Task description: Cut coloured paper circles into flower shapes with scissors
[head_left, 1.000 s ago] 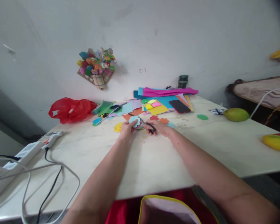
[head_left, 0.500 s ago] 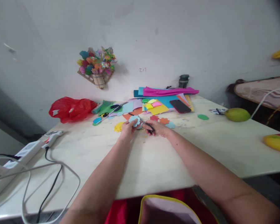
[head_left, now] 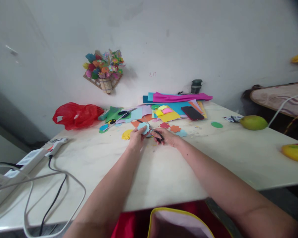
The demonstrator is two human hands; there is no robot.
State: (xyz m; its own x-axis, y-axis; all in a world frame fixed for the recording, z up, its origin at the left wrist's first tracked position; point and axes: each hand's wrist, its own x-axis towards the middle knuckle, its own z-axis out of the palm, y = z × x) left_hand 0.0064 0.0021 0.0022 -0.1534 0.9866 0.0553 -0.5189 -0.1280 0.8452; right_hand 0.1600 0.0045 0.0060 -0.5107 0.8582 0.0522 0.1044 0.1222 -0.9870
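Note:
A light blue flower cutout [head_left: 143, 127] with a scalloped edge is pinched in my left hand [head_left: 137, 137]. My right hand [head_left: 167, 137] grips black-handled scissors [head_left: 159, 135], whose blades reach to the right edge of the cutout. Just behind my hands lie a red flower cutout [head_left: 165, 125], an orange flower cutout [head_left: 175, 128] and a pale blue flower cutout [head_left: 181, 133]. Several yellow cutouts [head_left: 126, 134] are piled left of my left hand. Small paper scraps are scattered around.
Coloured sheets [head_left: 172, 116] and a phone [head_left: 192, 113] lie toward the wall. A second pair of scissors [head_left: 124, 113] rests at the left of the sheets. A red plastic bag [head_left: 75, 115], a power strip [head_left: 29, 160] with cables and a green mango [head_left: 253, 122] are farther out.
Both hands stay in nearly the same place, still holding the blue cutout and the scissors. The whole view has shifted very slightly.

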